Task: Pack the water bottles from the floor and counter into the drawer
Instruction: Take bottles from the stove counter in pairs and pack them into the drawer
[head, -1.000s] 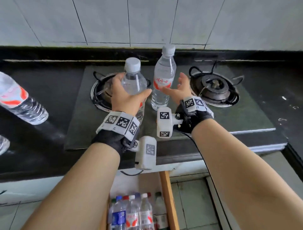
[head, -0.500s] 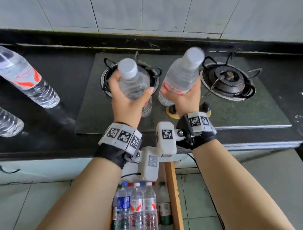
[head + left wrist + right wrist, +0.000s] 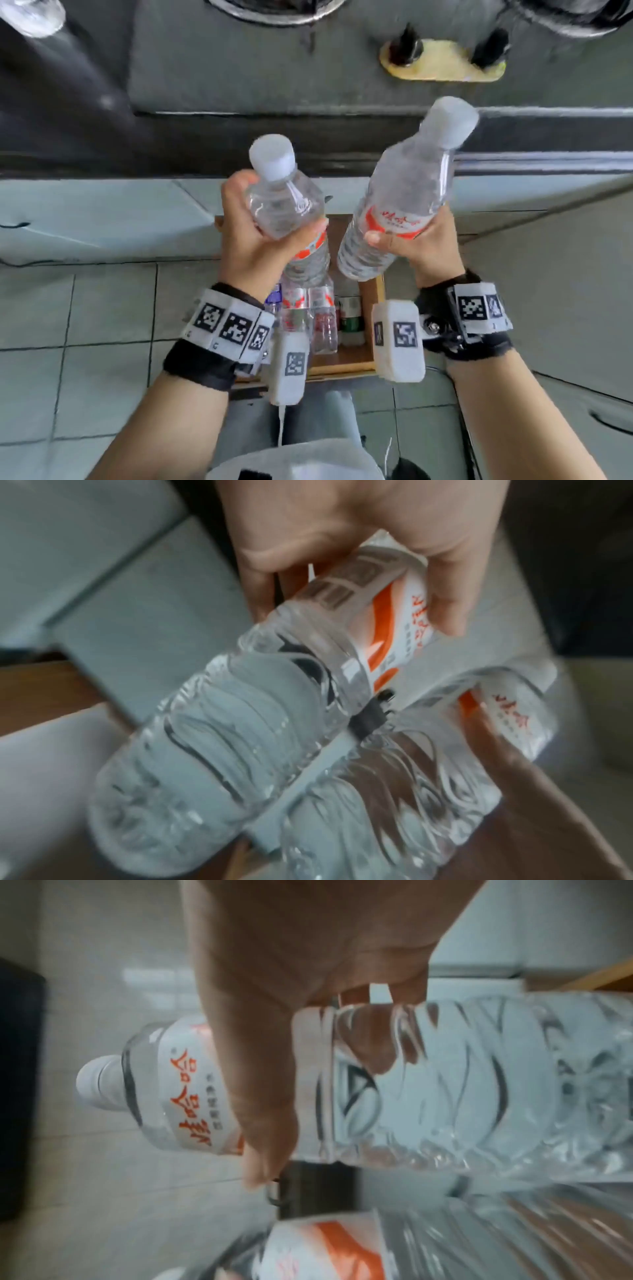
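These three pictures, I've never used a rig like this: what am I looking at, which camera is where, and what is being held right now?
No machine here: a person works with bare hands, wearing cameras. The head view looks down from the forehead. The left hand holds one water bottle, and the right hand holds another bottle, both above the open wooden drawer, where more bottles already stand. The stove on the counter is at the top. The white blocks on the wrists are the other two cameras; each looks along its own hand at the grip, so those blurred close-ups show mostly fingers and clear plastic with an orange label.
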The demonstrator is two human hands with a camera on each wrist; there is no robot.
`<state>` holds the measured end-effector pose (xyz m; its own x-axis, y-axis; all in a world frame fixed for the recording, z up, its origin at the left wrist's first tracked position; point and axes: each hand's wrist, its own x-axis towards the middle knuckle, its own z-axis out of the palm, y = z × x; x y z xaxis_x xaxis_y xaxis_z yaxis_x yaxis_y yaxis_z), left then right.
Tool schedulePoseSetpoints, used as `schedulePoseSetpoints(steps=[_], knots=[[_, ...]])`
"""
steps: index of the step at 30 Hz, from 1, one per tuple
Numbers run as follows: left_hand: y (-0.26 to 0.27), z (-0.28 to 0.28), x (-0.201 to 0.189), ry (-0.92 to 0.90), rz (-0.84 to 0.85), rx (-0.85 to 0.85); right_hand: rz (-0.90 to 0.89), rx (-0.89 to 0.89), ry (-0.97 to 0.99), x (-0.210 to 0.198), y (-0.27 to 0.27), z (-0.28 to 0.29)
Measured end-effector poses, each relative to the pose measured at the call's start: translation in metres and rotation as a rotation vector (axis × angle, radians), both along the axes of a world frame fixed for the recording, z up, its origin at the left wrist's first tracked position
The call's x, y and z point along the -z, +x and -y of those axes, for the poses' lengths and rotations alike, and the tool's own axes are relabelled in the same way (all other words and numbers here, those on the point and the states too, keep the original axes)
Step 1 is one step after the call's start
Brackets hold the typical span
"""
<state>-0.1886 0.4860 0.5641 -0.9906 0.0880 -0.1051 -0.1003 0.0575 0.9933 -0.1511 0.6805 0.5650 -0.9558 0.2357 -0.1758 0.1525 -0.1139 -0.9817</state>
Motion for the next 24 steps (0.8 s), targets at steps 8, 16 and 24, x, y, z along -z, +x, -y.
schedulePoseSetpoints(steps=[8,16,24], knots=[[0.034,0.012,0.128,-0.390,0.420,0.039,0.602,-0.089,0.361,0.165,0.047,0.025],[0.023,0.030,0.226,-0.615,0.695,0.187,1.157,-0.152,0.541,0.253,0.049,0.035],[0.019,0.035,0.263,-0.802,0.616,0.279,1.202,-0.222,0.575,0.271,0.051,0.041]])
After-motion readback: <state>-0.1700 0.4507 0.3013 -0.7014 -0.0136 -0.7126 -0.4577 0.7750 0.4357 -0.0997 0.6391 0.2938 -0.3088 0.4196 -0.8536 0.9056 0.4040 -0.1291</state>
